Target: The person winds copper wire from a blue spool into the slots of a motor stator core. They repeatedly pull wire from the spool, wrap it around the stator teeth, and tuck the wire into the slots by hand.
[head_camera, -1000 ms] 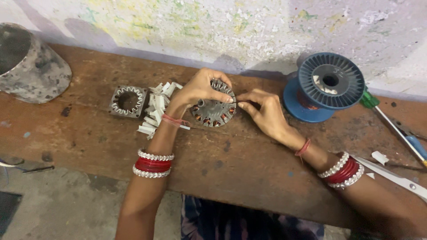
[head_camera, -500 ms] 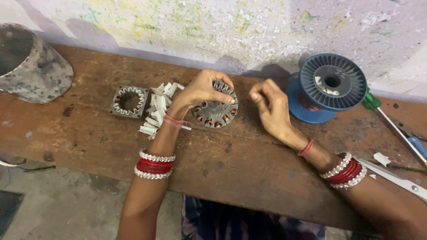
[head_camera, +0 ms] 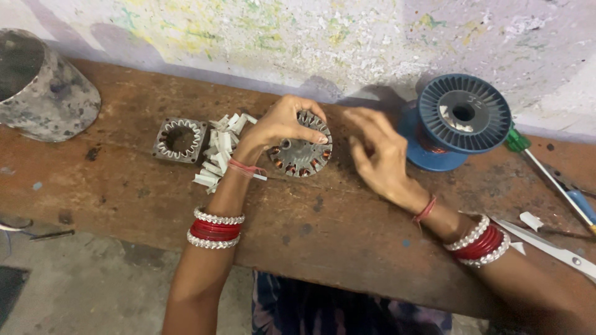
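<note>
**Stator winding at the bench: left hand pins, right hand free**

Head view:
- Left hand (head_camera: pixel 279 127) curled over the round motor stator (head_camera: pixel 301 152), fingertips clamped on its upper rim. Stator lies flat on the wooden bench (head_camera: pixel 347 242), mid-bench toward the back edge; copper windings visible in the slots.
- Right hand (head_camera: pixel 379 155) just right of the stator, fingers half spread, gripping nothing I can make out. Any wire between the fingers is too fine to see.
- Doing it well, my read: keep the stator pinned so it can't spin, work one slot at a time.
- Around it: heap of white paper slot liners (head_camera: pixel 217 152) at the left wrist, square stator core (head_camera: pixel 180 139) left of that, blue wire spool (head_camera: pixel 456 121) near the back right, scissors (head_camera: pixel 552 248) and screwdriver (head_camera: pixel 546 170) at the right end.
</note>
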